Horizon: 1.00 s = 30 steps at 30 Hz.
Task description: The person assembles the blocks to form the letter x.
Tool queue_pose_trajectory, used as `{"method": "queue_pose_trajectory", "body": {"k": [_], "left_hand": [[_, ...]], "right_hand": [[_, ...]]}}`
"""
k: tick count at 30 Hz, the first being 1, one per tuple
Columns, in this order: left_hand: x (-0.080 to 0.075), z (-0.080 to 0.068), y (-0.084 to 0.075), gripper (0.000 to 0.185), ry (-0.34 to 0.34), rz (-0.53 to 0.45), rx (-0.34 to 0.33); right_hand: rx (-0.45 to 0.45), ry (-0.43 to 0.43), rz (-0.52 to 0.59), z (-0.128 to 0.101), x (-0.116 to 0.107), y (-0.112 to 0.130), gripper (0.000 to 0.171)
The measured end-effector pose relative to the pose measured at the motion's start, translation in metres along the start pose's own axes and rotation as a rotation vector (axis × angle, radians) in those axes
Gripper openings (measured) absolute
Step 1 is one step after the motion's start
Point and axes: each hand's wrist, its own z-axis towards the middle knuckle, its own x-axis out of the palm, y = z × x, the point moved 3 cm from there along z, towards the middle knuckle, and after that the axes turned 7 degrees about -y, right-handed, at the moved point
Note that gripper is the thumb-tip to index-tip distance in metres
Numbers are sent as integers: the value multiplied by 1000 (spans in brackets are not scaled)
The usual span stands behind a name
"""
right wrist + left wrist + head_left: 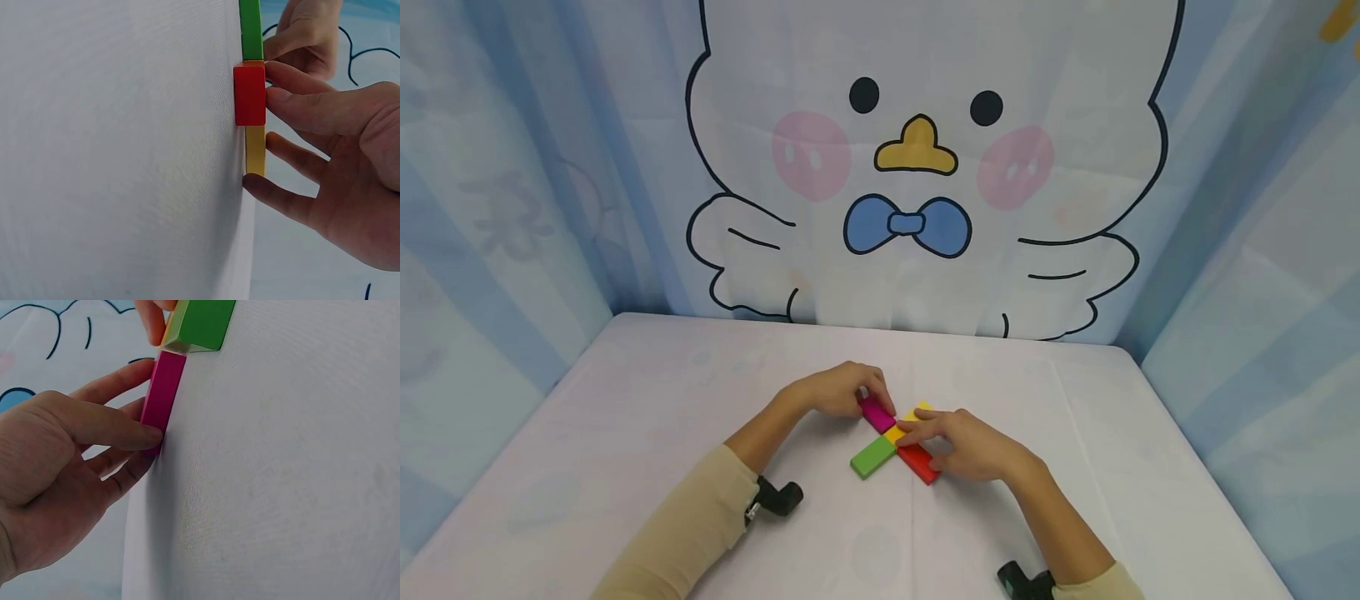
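Four-armed, the X on the table is made of flat blocks meeting at their inner ends. My left hand (pixel 847 389) pinches the magenta block (pixel 877 414) at upper left, with the thumb on its near side in the left wrist view. My right hand (pixel 973 442) lies with spread, fairly straight fingers over the yellow block (pixel 922 410) and the red block (pixel 917 463). In the right wrist view, its thumb touches the upper edge of the red block (pixel 250 95), and the little finger is at the yellow block's (pixel 255 150) end. The green block (pixel 872 457) points to lower left, untouched.
A pale cloth covers the table (pixel 625 400). Behind it hangs a curtain (pixel 917 283) printed with a cartoon bird, with more blue-white curtains at both sides. Dark wrist-worn devices (pixel 781 498) sit by the sleeves.
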Motion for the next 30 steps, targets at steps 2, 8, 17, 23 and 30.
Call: {"method": "queue_pose_trajectory", "body": {"k": [2, 8, 17, 23, 30], "left_hand": [[1, 0, -2, 46, 2, -1, 1], [1, -2, -2, 46, -3, 4, 7], [1, -5, -2, 47, -11, -5, 11], [0, -7, -5, 47, -19, -20, 17], [0, -9, -5, 48, -21, -24, 3]], "right_hand": [[-3, 2, 2, -1, 0, 0, 53], [-5, 4, 3, -2, 0, 3, 53], [13, 2, 10, -3, 0, 5, 53], [29, 1, -4, -3, -1, 5, 53], [30, 2, -11, -3, -1, 5, 52]]}}
